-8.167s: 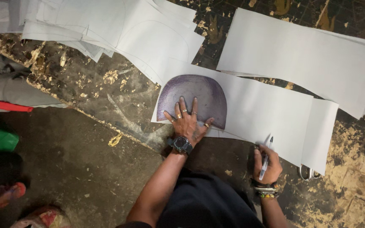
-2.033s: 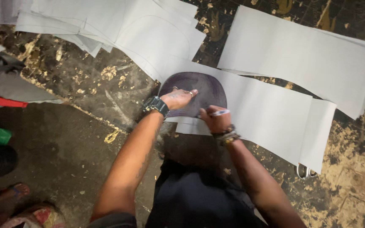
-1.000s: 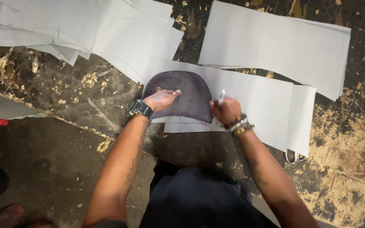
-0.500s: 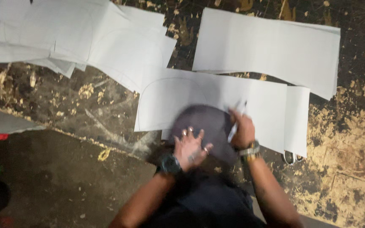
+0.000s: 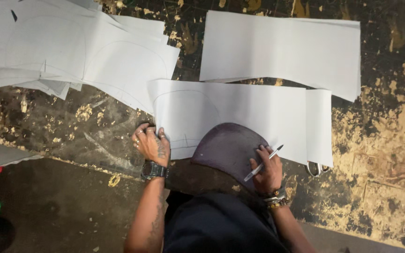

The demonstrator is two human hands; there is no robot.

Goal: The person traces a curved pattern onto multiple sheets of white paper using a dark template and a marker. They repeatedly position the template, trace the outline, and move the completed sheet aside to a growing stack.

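Observation:
A dark purple dome-shaped template [image 5: 230,147] lies partly on a long white sheet [image 5: 258,112] and partly over its near edge. A faint traced arch shows on the sheet's left part. My right hand [image 5: 266,171] rests on the template's right side and holds a pen [image 5: 262,163] between its fingers, tip pointing up right. My left hand [image 5: 150,143], with rings and a dark wristwatch, presses its bent fingers on the sheet's left near corner.
More white sheets lie around: a large one [image 5: 282,47] at the back right and an overlapping pile [image 5: 66,51] at the back left, some with traced arches. Scissor handles [image 5: 316,168] poke out under the sheet's right end. The work surface [image 5: 380,154] is dark, worn and paint-flecked.
The template has slid down and right off the traced spot. My left hand left the template and now holds the sheet's left corner. My right hand has come onto the template with the pen.

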